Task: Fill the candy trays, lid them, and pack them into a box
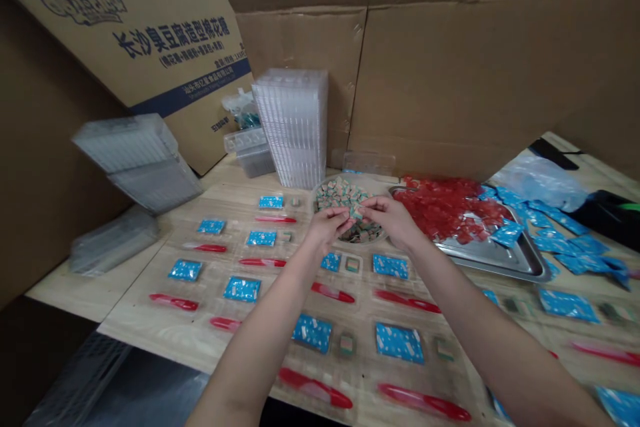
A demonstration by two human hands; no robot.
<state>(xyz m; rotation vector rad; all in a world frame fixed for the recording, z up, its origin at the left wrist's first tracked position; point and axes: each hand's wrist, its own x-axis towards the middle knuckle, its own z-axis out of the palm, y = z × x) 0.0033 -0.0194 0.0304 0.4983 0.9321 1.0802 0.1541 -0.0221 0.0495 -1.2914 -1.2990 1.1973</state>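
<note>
Both my hands are stretched out over a round bowl [325, 188] heaped with small grey-green wrapped cubes. My left hand [327, 225] is curled with its fingers closed on some of those cubes. My right hand [387, 217] pinches a cube between thumb and fingers, close to the left hand. Below them lie clear plastic trays [280, 273] in rows, each slot set holding a blue packet [242, 288], a red stick [333, 293] and, in some, a small cube [353, 264].
A metal tray [500, 257] of red wrapped pieces stands to the right, with loose blue packets [550, 230] beyond it. Stacks of clear empty trays [295, 127] stand at the back and on the left [140, 160]. Cardboard walls enclose the table.
</note>
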